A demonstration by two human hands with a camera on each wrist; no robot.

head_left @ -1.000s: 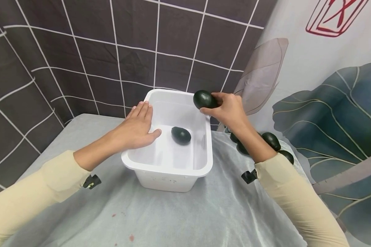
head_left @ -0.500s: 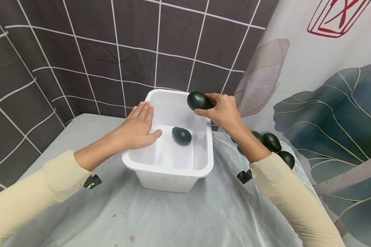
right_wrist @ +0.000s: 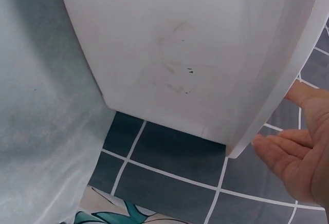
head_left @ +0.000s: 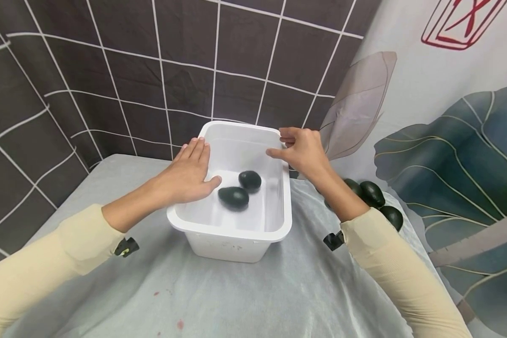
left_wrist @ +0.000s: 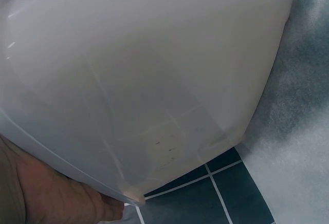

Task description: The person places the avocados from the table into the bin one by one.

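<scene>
Two dark green avocados lie in the white plastic tub (head_left: 232, 238). The nearer avocado (head_left: 234, 198) lies just left of the rounder one (head_left: 250, 180). My left hand (head_left: 185, 180) rests flat across the tub's left rim, fingers straight and thumb over the inside. Over the right rim hangs my right hand (head_left: 302, 149), its thumb and fingers apart with nothing between them. In the right wrist view the fingers of that hand (right_wrist: 295, 157) show beside the tub's wall. The left wrist view shows part of the left hand (left_wrist: 61, 198) at the rim.
Several more avocados (head_left: 372, 194) lie on the grey cloth (head_left: 236, 300) to the right, partly hidden behind the right forearm. A dark tile-patterned backdrop (head_left: 186, 84) stands close behind the tub, and a leaf-printed white sheet (head_left: 410, 80) hangs at the right.
The right hand moved slightly left over the tub and let go of its avocado, which fell in. The first avocado shifted in the tub. The left hand stayed put.
</scene>
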